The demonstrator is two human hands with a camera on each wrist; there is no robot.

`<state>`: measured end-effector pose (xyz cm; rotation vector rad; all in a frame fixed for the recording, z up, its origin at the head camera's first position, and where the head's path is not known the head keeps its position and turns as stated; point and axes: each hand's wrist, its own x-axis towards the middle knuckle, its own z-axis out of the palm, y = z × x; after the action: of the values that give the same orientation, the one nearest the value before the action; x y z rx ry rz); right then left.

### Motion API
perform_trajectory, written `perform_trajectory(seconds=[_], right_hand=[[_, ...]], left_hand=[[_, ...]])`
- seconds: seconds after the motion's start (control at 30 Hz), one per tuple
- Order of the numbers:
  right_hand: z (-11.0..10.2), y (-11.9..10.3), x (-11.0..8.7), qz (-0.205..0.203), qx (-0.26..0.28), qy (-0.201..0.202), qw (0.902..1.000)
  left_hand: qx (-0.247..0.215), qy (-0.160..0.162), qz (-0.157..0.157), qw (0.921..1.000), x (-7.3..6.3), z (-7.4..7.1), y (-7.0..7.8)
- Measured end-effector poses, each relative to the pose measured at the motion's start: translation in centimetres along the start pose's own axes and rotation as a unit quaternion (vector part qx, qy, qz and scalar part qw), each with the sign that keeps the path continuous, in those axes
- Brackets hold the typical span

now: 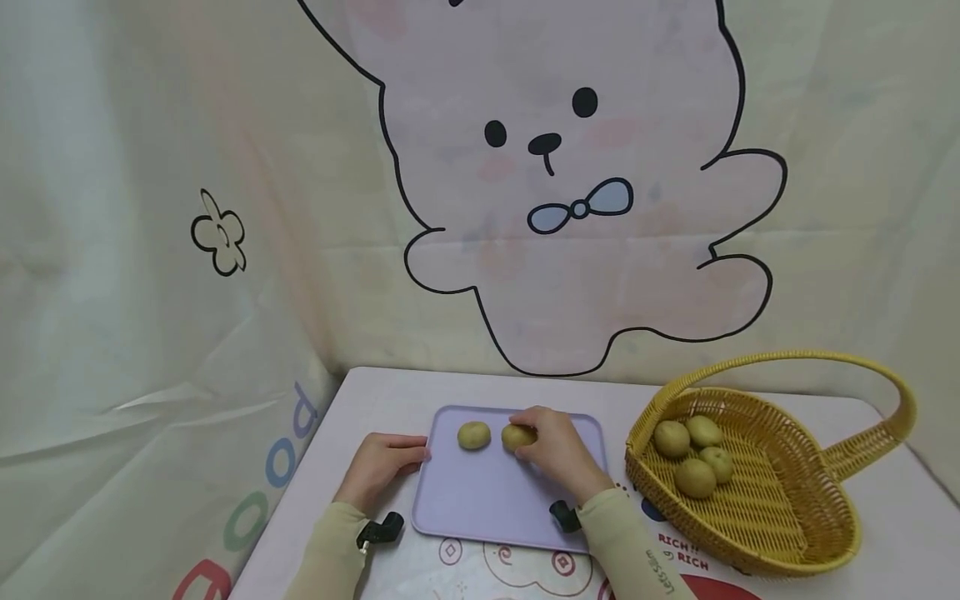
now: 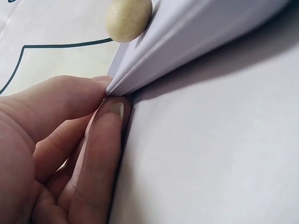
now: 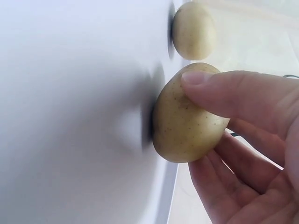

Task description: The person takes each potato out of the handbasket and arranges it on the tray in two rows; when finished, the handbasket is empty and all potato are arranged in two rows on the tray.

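Looks like placing: right grip (image 1: 557,450) holds potato (image 1: 514,437) at tray (image 1: 480,500), left grip (image 1: 378,467) pinches its rim (image 2: 145,70); next likely calls for gentle release beside second potato (image 1: 474,435).

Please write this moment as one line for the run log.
left hand: pinches tray edge | right hand: holds one potato | on tray: second potato | in basket: four potatoes

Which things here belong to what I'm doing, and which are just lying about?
Part of the job:
Lavender tray, edge pinched by the left hand
Potato held by the right hand
Second potato, on the tray
Probably the wicker basket and its four potatoes

Just surroundings:
Bear drawing
Flower drawing
Red lettering by the basket
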<state>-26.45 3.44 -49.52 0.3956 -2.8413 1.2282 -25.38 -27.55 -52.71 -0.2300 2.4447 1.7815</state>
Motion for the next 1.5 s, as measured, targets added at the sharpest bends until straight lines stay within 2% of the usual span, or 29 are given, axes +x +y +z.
perform_trajectory(seconds=[0.4, 0.57, 0.87, 1.1, 1.3, 1.5], right_hand=[[-0.5, -0.2, 0.2, -0.001, -0.004, 0.001, 1.0], [-0.6, -0.4, 0.2, 0.006, -0.004, 0.003, 1.0], [-1.1, -0.6, 0.2, -0.007, -0.001, 0.019, 0.9998], [-0.8, -0.1, 0.1, 0.007, 0.009, 0.014, 0.9998], [-1.0, 0.0, -0.4, 0.007, 0.008, 0.021, 0.9997], [-2.6, -2.1, -2.5, 0.004, 0.024, 0.001, 0.9997]], left_hand=[[-0.01, -0.003, 0.002, 0.9999, 0.3, 0.2, 0.5], [-0.005, -0.003, 0.009, 0.9999, 0.4, 0.2, 0.5], [0.007, -0.001, 0.005, 1.0, 0.5, 0.0, 1.0], [0.005, 0.002, 0.002, 1.0, 0.5, 0.2, 0.7], [0.002, -0.001, 0.004, 1.0, 0.4, 0.3, 0.3], [0.018, -0.001, 0.003, 0.9998, 0.1, -0.3, -0.3]])
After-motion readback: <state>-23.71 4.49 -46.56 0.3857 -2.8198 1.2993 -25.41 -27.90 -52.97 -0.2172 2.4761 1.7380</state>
